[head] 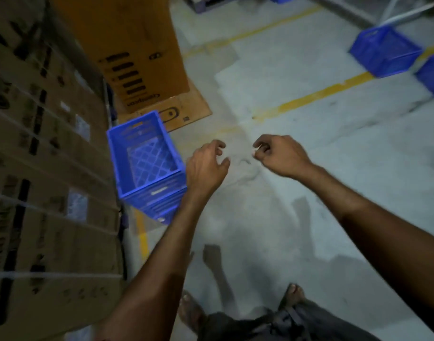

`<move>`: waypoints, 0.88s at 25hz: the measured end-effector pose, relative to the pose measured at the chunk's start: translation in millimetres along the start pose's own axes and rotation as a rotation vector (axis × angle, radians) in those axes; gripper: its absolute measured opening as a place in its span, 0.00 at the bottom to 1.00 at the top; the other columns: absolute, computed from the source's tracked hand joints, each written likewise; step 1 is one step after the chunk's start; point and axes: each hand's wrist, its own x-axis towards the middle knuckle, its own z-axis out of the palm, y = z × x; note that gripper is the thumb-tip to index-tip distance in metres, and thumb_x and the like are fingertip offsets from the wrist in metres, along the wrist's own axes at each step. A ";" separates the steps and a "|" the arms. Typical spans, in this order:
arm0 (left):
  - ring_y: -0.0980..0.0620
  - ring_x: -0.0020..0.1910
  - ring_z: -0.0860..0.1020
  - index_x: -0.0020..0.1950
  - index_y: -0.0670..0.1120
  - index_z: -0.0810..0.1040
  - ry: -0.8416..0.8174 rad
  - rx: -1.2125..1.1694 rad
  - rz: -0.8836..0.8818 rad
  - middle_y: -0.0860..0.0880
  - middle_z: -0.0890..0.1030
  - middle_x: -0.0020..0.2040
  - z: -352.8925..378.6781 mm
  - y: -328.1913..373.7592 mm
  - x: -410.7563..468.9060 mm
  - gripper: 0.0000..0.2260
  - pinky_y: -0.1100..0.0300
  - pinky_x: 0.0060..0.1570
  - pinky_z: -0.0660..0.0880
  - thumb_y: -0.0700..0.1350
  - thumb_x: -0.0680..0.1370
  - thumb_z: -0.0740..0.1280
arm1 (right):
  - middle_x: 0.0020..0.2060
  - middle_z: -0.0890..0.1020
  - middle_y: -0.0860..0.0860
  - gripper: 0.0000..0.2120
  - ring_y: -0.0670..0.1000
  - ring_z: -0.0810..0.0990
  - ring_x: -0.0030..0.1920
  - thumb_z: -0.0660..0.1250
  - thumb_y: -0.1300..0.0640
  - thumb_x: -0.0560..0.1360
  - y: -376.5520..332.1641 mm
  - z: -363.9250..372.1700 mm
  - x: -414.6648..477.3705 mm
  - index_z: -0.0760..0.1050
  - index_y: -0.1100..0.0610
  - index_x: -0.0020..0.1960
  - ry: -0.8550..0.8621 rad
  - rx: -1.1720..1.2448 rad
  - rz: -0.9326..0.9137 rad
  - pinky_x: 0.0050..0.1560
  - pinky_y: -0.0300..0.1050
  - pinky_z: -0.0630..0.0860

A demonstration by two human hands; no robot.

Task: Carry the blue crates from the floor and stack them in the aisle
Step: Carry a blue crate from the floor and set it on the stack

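A stack of blue crates (pixel 147 166) stands on the floor at centre left, against the wall of cartons, its top crate open and empty. My left hand (pixel 207 166) hovers just right of that stack, fingers loosely curled, holding nothing. My right hand (pixel 278 153) hangs further right over bare floor, fingers curled in, nothing in it. Two more blue crates sit on the floor at the far right, one crate (pixel 383 51) whole and another crate (pixel 432 75) cut by the frame edge.
Stacked strapped cartons (pixel 46 168) fill the left side. A tall brown cardboard box (pixel 127 50) stands behind the crate stack on flat cardboard. Yellow floor lines (pixel 314 94) cross the grey concrete. My feet (pixel 293 295) show at the bottom.
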 end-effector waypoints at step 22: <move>0.51 0.58 0.78 0.66 0.59 0.69 -0.249 -0.141 0.386 0.58 0.77 0.58 332.6 527.9 299.6 0.18 0.48 0.57 0.76 0.53 0.76 0.67 | 0.50 0.84 0.41 0.13 0.47 0.82 0.54 0.67 0.44 0.77 510.5 -353.6 123.9 0.78 0.46 0.60 0.314 0.000 0.383 0.52 0.44 0.77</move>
